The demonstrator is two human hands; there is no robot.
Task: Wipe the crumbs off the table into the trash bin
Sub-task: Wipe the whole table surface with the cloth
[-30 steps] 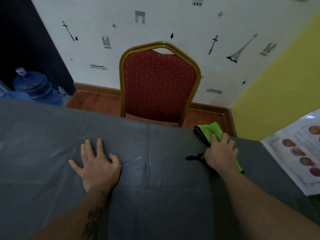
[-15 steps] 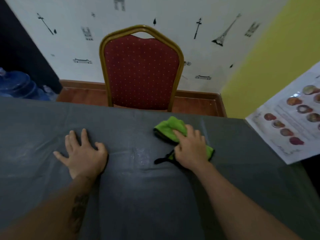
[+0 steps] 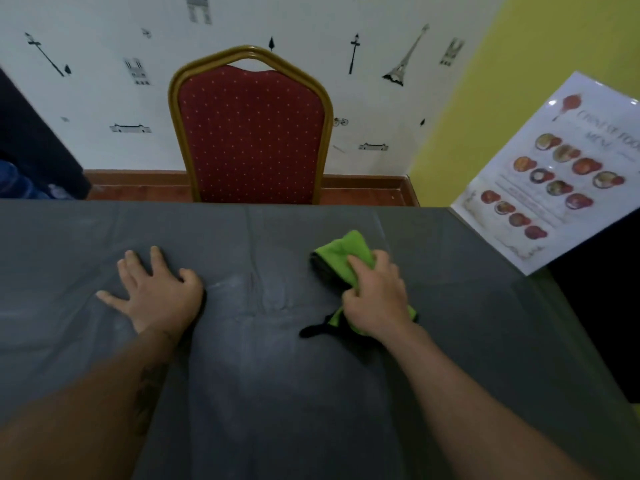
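A green cloth point(image 3: 341, 252) with a black edge lies bunched on the dark grey table point(image 3: 311, 393), right of the middle. My right hand point(image 3: 375, 296) presses down on it, fingers curled over the fabric. My left hand point(image 3: 156, 292) lies flat on the tablecloth to the left, fingers spread, holding nothing. Faint pale smears show on the cloth surface between the hands. I cannot make out single crumbs, and no trash bin is in view.
A red padded chair point(image 3: 251, 133) with a gold frame stands against the table's far edge. A laminated menu point(image 3: 554, 174) overhangs the table's right side. Blue water bottles point(image 3: 14, 181) sit on the floor at far left. White patterned and yellow walls lie behind.
My right hand has dragged the green cloth from the far edge back toward me and slightly left. The left hand stays planted flat. The view has tilted and shifted.
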